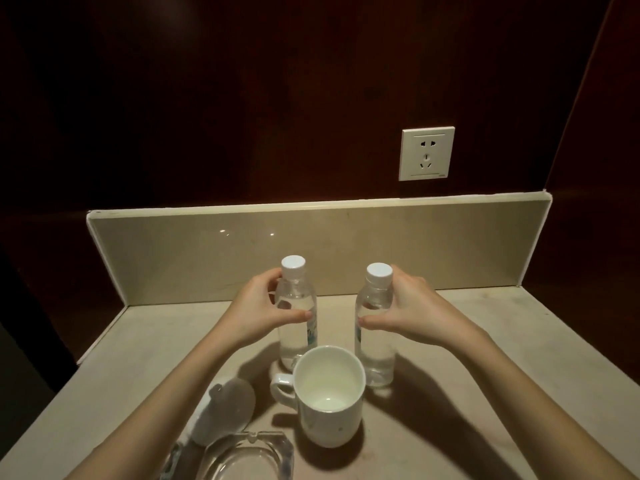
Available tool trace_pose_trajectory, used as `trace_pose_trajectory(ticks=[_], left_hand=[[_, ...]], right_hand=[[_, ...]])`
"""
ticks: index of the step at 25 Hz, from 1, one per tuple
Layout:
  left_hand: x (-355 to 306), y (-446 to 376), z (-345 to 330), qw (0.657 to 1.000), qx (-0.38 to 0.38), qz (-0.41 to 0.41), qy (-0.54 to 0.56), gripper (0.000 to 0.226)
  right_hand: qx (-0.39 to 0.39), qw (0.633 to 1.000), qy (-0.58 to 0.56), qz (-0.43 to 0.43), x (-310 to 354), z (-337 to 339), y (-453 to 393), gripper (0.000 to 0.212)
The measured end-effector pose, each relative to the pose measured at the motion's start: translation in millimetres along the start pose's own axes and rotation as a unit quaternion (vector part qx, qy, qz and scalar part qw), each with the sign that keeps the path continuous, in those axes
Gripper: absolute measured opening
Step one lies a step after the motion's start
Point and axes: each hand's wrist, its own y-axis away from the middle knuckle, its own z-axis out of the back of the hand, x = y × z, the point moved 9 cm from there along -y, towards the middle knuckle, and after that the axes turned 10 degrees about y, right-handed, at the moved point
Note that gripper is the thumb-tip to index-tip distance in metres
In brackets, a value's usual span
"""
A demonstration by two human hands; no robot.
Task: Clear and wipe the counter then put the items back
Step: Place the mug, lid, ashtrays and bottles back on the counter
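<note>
Two clear water bottles with white caps stand upright on the beige counter (pixel 519 341). My left hand (pixel 256 306) grips the left bottle (pixel 298 327) round its upper body, thumb across the front. My right hand (pixel 408 310) grips the right bottle (pixel 375 348) the same way from the right side. In front of the bottles stands an empty white mug (pixel 329 393), handle pointing left. A glass ashtray (pixel 242 459) lies at the near edge, and a wrapped white item (pixel 221 410) sits just behind it.
A beige backsplash (pixel 207 251) runs along the back and both sides of the counter. Above it is a dark wood wall with a white power socket (pixel 426 153) at the right. The light is dim.
</note>
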Motion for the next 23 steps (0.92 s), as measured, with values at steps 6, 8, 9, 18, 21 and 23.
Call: trace_pose_trajectory(ticks=[6, 8, 9, 18, 21, 23], left_hand=[[-48.8, -43.3, -36.7, 0.998, 0.001, -0.04, -0.044, 0.066], [-69.6, -63.3, -57.5, 0.996, 0.004, -0.054, -0.077, 0.08], [-81.2, -73.2, -72.4, 0.994, 0.011, -0.061, -0.092, 0.077], [-127.7, -148.3, -230.7, 0.995, 0.043, -0.01, -0.088, 0.072], [-119.1, -171.4, -269.6, 0.997, 0.046, 0.019, -0.062, 0.069], [-114.1, -185.5, -283.2, 0.997, 0.038, 0.031, -0.063, 0.067]], right_hand=[[-0.034, 0.998, 0.023, -0.057, -58.5, 59.8, 11.5, 0.032], [-0.05, 0.994, 0.018, -0.093, -90.0, 83.6, 13.1, 0.035], [-0.061, 0.992, 0.017, -0.11, -108.1, 96.3, 13.7, 0.036], [-0.104, 0.973, 0.059, -0.199, -232.4, 164.4, -3.9, 0.03], [-0.098, 0.969, 0.059, -0.217, -255.2, 172.1, -17.8, 0.038], [-0.106, 0.966, 0.06, -0.226, -264.2, 175.4, -28.0, 0.038]])
